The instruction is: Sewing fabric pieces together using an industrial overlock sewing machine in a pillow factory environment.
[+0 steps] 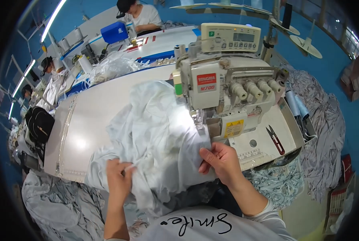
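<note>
A white counter (87, 120) carries bunched pale fabric (155, 132), spilling over its front edge, and a sewing machine (223, 82) toward its right end. The right hand (223, 160) curls its fingers (205, 166) nearly closed at the fabric's right side; the left hand (119, 176), blurred, bends at its left. Whether either grips cannot be told. The machine has a white-lettered red label (206, 83) and a yellow sticker (233, 129).
</note>
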`<move>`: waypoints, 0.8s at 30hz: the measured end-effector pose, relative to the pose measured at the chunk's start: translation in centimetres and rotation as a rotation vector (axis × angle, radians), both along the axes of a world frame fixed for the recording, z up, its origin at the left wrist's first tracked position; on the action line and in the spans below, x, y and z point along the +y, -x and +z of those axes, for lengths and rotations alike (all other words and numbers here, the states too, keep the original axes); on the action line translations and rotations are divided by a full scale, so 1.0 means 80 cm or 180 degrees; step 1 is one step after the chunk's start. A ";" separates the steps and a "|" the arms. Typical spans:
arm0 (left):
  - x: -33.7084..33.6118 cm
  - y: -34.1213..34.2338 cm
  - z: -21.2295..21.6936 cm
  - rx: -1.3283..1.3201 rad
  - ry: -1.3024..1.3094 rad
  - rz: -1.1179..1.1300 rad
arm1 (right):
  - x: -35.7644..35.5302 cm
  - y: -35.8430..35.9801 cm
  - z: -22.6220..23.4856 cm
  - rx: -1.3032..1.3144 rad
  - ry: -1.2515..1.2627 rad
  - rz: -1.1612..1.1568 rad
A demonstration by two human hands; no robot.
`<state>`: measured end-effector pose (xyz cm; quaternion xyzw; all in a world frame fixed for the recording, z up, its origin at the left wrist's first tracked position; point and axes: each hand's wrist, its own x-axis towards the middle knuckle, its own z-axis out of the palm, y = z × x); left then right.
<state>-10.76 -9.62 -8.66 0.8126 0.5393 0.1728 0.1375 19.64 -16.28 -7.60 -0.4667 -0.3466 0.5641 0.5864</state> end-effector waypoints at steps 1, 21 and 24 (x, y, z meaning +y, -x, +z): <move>0.009 0.011 -0.010 -0.0131 -0.0514 0.0171 | -0.002 -0.002 0.002 -0.0032 -0.0035 -0.0036; 0.226 0.007 0.101 -0.0082 -0.1911 -0.0753 | 0.001 -0.002 -0.004 0.0112 -0.0036 -0.0129; 0.051 0.002 0.024 0.1253 -0.0220 -0.0972 | 0.000 -0.007 -0.009 0.0025 0.0045 -0.0189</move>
